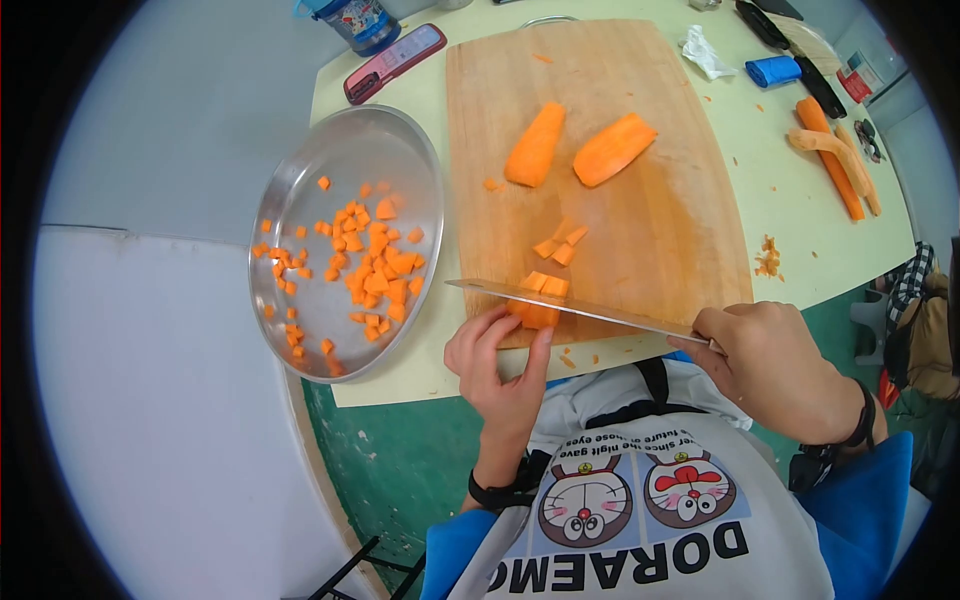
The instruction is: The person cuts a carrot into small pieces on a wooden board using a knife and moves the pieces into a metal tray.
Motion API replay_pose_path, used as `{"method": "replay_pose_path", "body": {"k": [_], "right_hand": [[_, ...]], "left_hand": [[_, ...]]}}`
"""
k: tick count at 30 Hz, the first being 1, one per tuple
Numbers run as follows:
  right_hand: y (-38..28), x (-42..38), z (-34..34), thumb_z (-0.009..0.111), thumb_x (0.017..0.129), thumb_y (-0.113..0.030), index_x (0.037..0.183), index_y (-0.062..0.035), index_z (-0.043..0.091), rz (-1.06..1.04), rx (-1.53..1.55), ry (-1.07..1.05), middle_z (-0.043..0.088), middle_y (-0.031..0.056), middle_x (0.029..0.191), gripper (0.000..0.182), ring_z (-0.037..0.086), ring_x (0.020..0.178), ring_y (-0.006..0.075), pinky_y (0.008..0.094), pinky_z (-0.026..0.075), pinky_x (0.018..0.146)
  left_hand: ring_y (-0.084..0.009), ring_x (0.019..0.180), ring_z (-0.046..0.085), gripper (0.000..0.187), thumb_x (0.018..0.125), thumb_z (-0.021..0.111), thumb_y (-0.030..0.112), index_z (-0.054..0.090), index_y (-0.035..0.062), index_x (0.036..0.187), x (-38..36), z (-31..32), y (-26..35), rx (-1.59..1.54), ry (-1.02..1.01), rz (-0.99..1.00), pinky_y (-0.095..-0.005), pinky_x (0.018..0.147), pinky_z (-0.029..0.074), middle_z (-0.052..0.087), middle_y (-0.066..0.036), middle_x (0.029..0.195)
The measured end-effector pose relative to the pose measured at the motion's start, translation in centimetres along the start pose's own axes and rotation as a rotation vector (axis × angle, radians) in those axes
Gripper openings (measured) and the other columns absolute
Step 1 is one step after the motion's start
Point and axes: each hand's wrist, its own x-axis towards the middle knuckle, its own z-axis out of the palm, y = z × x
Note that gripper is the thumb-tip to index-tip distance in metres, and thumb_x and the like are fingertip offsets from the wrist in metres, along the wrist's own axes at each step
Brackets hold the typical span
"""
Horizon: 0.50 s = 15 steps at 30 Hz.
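Observation:
My right hand point(755, 355) is closed around the handle of a kitchen knife point(610, 315). The blade points left and lies across a carrot piece point(535, 313) near the cutting board's front edge. Thumb and fingers of my left hand point(500, 365) grip that piece from the near side, close to the blade. Cut carrot chunks point(545, 284) sit just beyond the blade, and a few small pieces point(563, 243) lie farther up the wooden cutting board point(660, 230). Two larger peeled carrot sections point(536, 146) rest toward the back of the board.
A round metal tray point(345, 125) with many carrot cubes stands left of the board. Behind it lie a red-cased phone point(395, 63) and a blue container point(365, 25). At right are whole carrots point(832, 160), a blue roll point(773, 70), crumpled tissue point(706, 52) and carrot scraps point(768, 258).

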Motion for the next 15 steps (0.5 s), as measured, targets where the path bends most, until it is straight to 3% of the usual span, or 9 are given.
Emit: {"method": "replay_pose_path", "body": {"k": [15], "right_hand": [[-0.66,-0.23,0.09,0.066,0.076,-0.016,0.072,-0.0031,0.055,0.01,-0.108,-0.014,0.054,0.0101,0.056,0.018,0.057,0.05,0.0281,0.0367,0.046,0.046]], "left_hand": [[-0.0216,0.092,0.055,0.034,0.059,0.079,0.007,0.063,0.0051,0.09,0.1,0.09,-0.39,-0.019,0.014,0.03,-0.0317,0.083,0.034,0.06,-0.006,0.099]]}}
